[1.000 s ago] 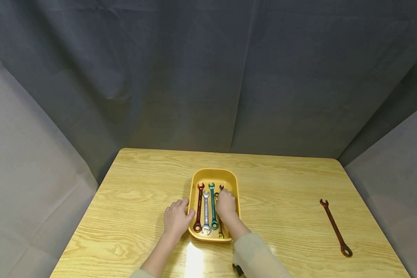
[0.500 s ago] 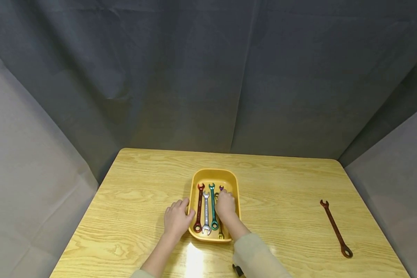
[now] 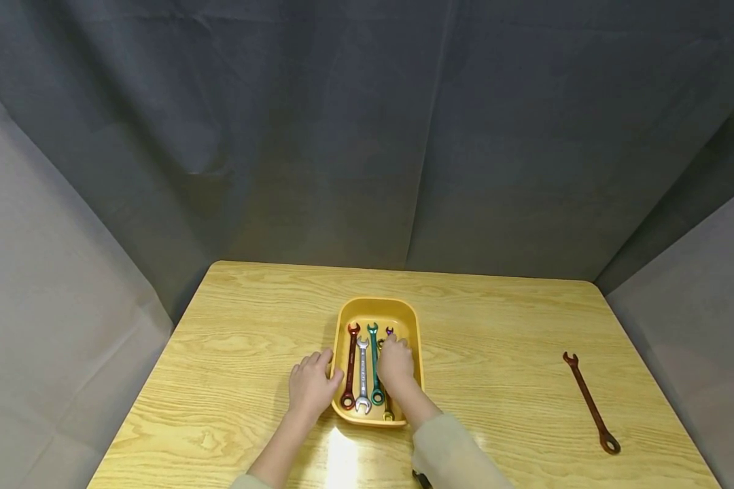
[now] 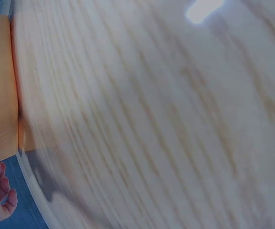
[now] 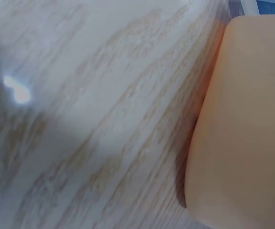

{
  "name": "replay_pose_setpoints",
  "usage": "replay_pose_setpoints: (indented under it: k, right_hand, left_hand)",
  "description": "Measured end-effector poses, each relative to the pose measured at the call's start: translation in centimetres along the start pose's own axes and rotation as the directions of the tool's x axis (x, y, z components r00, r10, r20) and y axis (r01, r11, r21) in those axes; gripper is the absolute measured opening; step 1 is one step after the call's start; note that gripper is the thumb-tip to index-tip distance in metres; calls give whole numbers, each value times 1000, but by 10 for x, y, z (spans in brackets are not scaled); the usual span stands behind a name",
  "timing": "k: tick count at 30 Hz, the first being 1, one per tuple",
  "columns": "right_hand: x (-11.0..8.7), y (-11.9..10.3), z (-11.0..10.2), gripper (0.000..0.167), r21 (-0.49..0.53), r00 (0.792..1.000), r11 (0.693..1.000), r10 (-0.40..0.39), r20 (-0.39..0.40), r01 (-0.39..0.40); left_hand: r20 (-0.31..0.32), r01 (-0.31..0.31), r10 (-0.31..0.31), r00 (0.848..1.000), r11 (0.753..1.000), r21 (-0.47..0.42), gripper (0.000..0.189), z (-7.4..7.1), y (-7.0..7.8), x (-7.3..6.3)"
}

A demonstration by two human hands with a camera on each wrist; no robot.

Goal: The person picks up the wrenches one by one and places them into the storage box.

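In the head view a yellow plastic tray (image 3: 379,309) stands near the table's middle. From its left side inward lie a red wrench (image 3: 351,367), a silver wrench (image 3: 363,377) and a green wrench (image 3: 374,367), then a gold wrench (image 3: 388,413) partly under my right hand (image 3: 396,367). That hand reaches into the tray, fingers bent down at a small purple wrench (image 3: 389,331), whose open end shows past the fingertips. My left hand (image 3: 312,384) is at the tray's left wall, fingers loosely bent, thumb over the rim. Its fingers (image 4: 3,186) show at the left wrist view's lower corner.
A dark red wrench (image 3: 590,401) lies apart on the wooden table (image 3: 495,339), far to the right. Dark grey cloth (image 3: 342,136) hangs behind the table, with lighter panels at both sides. The tray's outer wall (image 5: 242,124) fills the right wrist view's right side.
My right hand has shifted very slightly left inside the tray, its fingers still at the purple wrench. The left hand and the other wrenches look unmoved.
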State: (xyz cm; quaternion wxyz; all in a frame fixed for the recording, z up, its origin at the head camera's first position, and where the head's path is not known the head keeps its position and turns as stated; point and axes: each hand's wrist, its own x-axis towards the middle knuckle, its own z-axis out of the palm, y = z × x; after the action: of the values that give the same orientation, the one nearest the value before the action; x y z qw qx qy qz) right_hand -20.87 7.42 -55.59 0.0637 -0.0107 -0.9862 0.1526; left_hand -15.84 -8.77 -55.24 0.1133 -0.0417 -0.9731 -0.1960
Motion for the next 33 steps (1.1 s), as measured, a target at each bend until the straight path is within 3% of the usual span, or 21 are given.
replay_pose_setpoints:
  k: [6,10,19,33]
  right_hand:
    - [-4,0,-6,49,-25,999,999,-34,36,35]
    - [-9,0,-13,49,-76,995,992,-97,38,100]
    - [-15,5,-22,26,-109,948,951,-301,-99,290]
    - [-17,23,-38,30,-34,910,927,-373,-181,373]
  left_hand:
    - [0,-3,3,1000,1000,1,38,1,0,0]
    - [5,-1,1,1000,1000,-2,38,1,-1,0]
    - [-8,-4,4,1000,1000,2,34,1,-1,1]
    - [-2,-7,7,1000,1000,6,37,1,-1,0]
